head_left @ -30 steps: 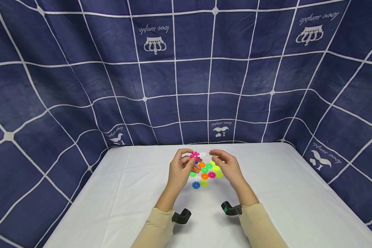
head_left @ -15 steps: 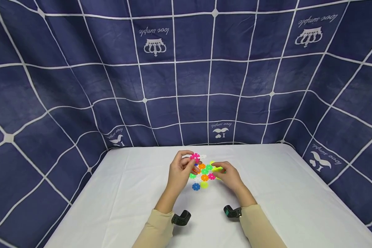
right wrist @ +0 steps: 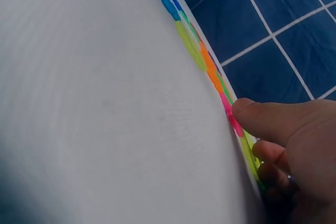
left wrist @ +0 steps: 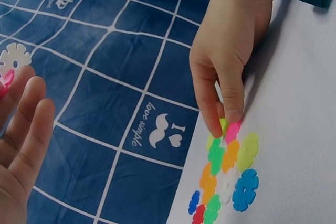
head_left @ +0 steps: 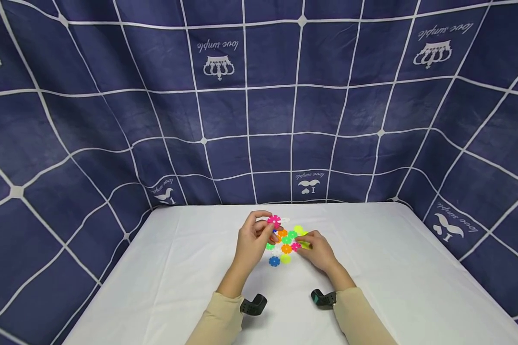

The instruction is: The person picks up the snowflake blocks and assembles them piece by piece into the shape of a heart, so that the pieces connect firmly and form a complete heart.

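Note:
My left hand (head_left: 251,242) is raised and pinches a pink snowflake disc (head_left: 274,221) between thumb and fingers. A white snowflake disc (left wrist: 14,59) is joined to that pink one and sticks out beyond it. My right hand (head_left: 321,250) is low at the right side of a group of flat snowflake discs. Its thumb tip and index fingertip are right at a pink disc (head_left: 296,247) lying on the table. Beside that hand are yellow-green discs, partly hidden by its fingers. The lower fingers are partly curled in the right wrist view.
The group on the white-clothed table (head_left: 177,287) holds several discs, among them a blue disc (head_left: 274,261), a yellow-green disc (head_left: 286,258), an orange disc (head_left: 287,248) and a green disc (head_left: 287,240). A blue gridded curtain (head_left: 267,110) hangs behind the table and at both sides.
My right hand has come down from beside the left hand's discs to the pink disc on the table. The left hand keeps its pink and white discs in nearly the same place.

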A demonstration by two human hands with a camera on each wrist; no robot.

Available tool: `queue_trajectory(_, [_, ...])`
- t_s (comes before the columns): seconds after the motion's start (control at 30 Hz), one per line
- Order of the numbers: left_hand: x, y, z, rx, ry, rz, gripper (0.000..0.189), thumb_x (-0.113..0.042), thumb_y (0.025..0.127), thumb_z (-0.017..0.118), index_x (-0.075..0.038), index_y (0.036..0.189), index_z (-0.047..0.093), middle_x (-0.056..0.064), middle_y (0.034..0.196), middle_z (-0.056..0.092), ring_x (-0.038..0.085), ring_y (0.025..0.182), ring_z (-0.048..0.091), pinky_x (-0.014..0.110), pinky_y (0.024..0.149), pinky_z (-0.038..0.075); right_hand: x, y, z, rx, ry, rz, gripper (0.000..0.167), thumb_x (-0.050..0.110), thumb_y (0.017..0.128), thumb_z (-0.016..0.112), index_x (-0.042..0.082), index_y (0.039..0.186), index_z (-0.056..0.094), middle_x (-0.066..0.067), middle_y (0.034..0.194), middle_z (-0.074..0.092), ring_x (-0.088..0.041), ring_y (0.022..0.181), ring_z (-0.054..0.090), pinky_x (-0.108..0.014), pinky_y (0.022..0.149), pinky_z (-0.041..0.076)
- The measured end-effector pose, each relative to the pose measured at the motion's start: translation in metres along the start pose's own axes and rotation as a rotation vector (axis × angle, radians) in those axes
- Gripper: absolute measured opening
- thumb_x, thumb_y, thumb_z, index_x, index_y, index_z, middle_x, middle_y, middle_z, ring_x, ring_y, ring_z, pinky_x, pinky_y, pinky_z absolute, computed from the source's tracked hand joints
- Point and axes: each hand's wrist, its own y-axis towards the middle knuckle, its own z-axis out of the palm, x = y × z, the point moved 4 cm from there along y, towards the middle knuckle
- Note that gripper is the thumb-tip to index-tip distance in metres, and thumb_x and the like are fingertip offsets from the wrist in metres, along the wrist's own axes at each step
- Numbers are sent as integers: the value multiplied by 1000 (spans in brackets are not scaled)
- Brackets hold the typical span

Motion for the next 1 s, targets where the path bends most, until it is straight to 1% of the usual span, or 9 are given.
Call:
queue_trajectory(0.17, [-1, 0, -1, -3, 7, 4, 28, -12, 98, 63, -3, 124, 54, 21, 93, 75, 36, 63, 66, 23, 61, 59, 1, 0, 2, -24, -36, -23, 25, 16, 83, 80, 16, 107, 78, -8, 107, 59, -20, 89, 49, -30, 74, 39])
queue_trajectory(0.3, [2, -1, -1, -11, 6, -28, 29, -8, 97, 63, -2, 124, 54, 22, 94, 75, 42, 65, 66, 22, 60, 59, 1, -2, 3, -26, -46, -30, 22, 16, 81, 81, 16, 103, 78, -7, 107, 60, -21, 90, 51, -30, 75, 40])
queue_trajectory(0.4, [4, -1, 0, -13, 18, -58, 29, -7, 98, 62, -2, 124, 54, 23, 95, 75, 43, 67, 66, 24, 61, 60, 1, -3, 3, -51, -45, -34, 21, 15, 79, 82, 15, 99, 75, -7, 106, 60, -20, 87, 50, -31, 75, 41])
queue_trajectory(0.47, [4, -2, 0, -17, 37, -80, 29, -5, 98, 62, -1, 125, 54, 25, 96, 74, 41, 66, 66, 26, 62, 60, 1, -3, 3, -61, -42, -27, 23, 15, 78, 84, 15, 98, 73, -6, 106, 59, -18, 86, 49, -30, 75, 41])
queue_trajectory(0.57, [-1, -5, 0, -22, 60, -99, 28, -2, 97, 61, 1, 124, 54, 26, 94, 74, 35, 64, 67, 29, 62, 61, 1, -4, 4, -52, -37, -3, 25, 15, 78, 84, 16, 98, 70, -3, 104, 59, -17, 85, 48, -30, 75, 40])
queue_trajectory(0.7, [-15, -8, 2, -19, 34, -79, 26, 0, 97, 61, 2, 122, 55, 26, 90, 73, 40, 65, 68, 30, 63, 62, 5, -4, 1, -49, -44, 4, 22, 15, 80, 83, 18, 94, 67, 0, 92, 60, -16, 83, 48, -30, 75, 40])
queue_trajectory(0.8, [-19, -6, 4, -12, 7, -77, 26, 1, 96, 61, 1, 122, 55, 25, 89, 73, 45, 67, 67, 29, 64, 62, 9, -4, -4, -30, -3, 14, 18, 14, 82, 81, 18, 91, 66, 3, 82, 60, -15, 78, 48, -29, 71, 39])
queue_trajectory(0.9, [-6, -4, 5, 15, 0, -101, 28, -2, 97, 62, -6, 123, 54, 27, 89, 71, 41, 69, 70, 28, 65, 62, 12, -2, -11, -14, 95, 18, 15, 12, 84, 80, 17, 89, 66, 3, 77, 60, -15, 72, 48, -26, 66, 39])
queue_trajectory(1.0, [7, -3, 7, 48, 4, -133, 29, -5, 97, 62, -8, 125, 53, 27, 89, 70, 34, 70, 72, 29, 66, 62, 17, -1, -21, -25, 209, 15, 14, 10, 85, 78, 14, 91, 66, 0, 80, 63, -16, 74, 52, -24, 66, 43])
